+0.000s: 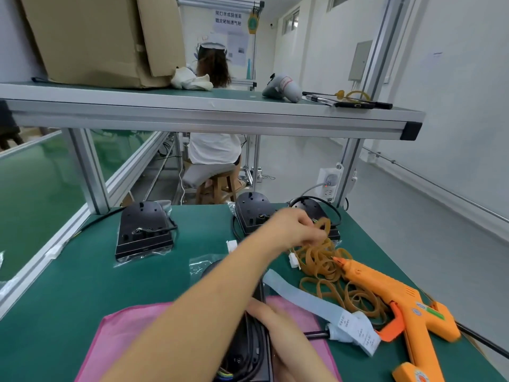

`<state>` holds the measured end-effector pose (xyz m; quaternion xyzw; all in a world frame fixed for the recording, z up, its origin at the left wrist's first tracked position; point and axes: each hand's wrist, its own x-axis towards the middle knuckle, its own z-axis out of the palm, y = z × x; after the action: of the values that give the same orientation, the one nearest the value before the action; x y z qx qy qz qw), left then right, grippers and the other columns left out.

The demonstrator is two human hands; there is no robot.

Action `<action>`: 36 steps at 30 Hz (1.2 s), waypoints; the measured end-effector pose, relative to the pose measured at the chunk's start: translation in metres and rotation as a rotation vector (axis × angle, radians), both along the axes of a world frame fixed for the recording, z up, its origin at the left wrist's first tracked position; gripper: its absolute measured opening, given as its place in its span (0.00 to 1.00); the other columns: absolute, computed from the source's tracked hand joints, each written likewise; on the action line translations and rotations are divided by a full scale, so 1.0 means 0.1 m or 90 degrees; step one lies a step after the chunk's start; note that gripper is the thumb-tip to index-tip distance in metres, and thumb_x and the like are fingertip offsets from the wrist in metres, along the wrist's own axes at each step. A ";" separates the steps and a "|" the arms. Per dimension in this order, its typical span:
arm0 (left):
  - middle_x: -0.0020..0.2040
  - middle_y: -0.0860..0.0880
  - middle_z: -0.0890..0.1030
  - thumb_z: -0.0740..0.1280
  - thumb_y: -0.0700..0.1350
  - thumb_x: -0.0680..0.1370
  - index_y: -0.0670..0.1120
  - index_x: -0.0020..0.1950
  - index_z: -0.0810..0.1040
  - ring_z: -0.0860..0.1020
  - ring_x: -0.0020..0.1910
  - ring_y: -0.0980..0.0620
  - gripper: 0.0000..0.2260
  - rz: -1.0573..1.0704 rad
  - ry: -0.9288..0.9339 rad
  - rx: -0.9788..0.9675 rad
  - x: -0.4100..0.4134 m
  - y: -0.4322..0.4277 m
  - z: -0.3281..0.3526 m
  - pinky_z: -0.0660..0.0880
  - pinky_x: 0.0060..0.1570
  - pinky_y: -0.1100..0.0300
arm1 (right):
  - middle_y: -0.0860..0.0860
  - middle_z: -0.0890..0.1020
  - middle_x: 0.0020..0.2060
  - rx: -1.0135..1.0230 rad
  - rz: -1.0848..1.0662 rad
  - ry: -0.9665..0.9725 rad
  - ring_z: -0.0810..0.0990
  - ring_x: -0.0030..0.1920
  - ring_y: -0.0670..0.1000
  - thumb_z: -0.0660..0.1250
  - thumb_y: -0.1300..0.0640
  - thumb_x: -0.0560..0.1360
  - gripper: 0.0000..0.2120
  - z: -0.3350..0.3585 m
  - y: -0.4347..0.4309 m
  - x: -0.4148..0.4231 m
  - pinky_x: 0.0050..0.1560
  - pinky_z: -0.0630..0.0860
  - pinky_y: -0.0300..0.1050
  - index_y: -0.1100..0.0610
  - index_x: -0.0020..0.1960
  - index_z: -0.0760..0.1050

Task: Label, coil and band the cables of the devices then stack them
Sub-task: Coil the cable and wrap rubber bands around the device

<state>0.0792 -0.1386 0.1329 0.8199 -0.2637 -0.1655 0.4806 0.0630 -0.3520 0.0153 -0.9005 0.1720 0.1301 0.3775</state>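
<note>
A black device (249, 351) lies on a pink mat (124, 340) at the near edge, with its black cable (254, 337) gathered on top. My right hand (271, 319) holds that cable against the device. My left arm crosses over it, and my left hand (296, 226) pinches a tan rubber band (325, 224) above the pile of rubber bands (322, 261). A pale strip of labels (303, 296) runs between the device and the pile. Three more black devices sit at the far edge: one in a clear bag (143, 227), two (252, 213) (312, 208) behind my left hand.
An orange glue gun (385, 293) lies on the green table at right, its tip among the bands. A metal shelf (209, 117) spans overhead with a cardboard box (104, 40) on it. A wall socket (329, 183) is fixed to the right post. A person sits beyond the table.
</note>
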 end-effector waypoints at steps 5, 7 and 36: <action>0.39 0.47 0.84 0.71 0.39 0.75 0.43 0.47 0.77 0.82 0.37 0.55 0.04 0.006 -0.010 -0.110 0.16 0.88 0.41 0.80 0.44 0.64 | 0.62 0.82 0.55 0.548 0.022 -0.067 0.82 0.55 0.60 0.75 0.52 0.66 0.19 0.02 1.77 -0.96 0.62 0.74 0.61 0.57 0.55 0.80; 0.38 0.46 0.85 0.72 0.40 0.75 0.42 0.47 0.78 0.82 0.37 0.56 0.04 0.079 -0.092 -0.048 0.27 1.24 0.43 0.77 0.42 0.67 | 0.62 0.83 0.53 0.621 0.048 -0.121 0.82 0.54 0.61 0.75 0.53 0.60 0.25 0.16 2.03 -1.13 0.61 0.74 0.61 0.60 0.55 0.79; 0.26 0.51 0.69 0.71 0.40 0.67 0.47 0.31 0.78 0.67 0.23 0.55 0.06 -0.023 0.333 -0.393 0.07 1.86 -0.48 0.67 0.23 0.67 | 0.61 0.81 0.53 0.628 0.188 -0.093 0.79 0.50 0.57 0.72 0.57 0.59 0.32 0.46 2.15 -1.08 0.51 0.76 0.48 0.65 0.62 0.74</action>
<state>0.0866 0.0473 0.0847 0.5629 -0.1840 -0.2896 0.7519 -0.0452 -0.1373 0.0614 -0.6370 -0.0656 0.1847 0.7456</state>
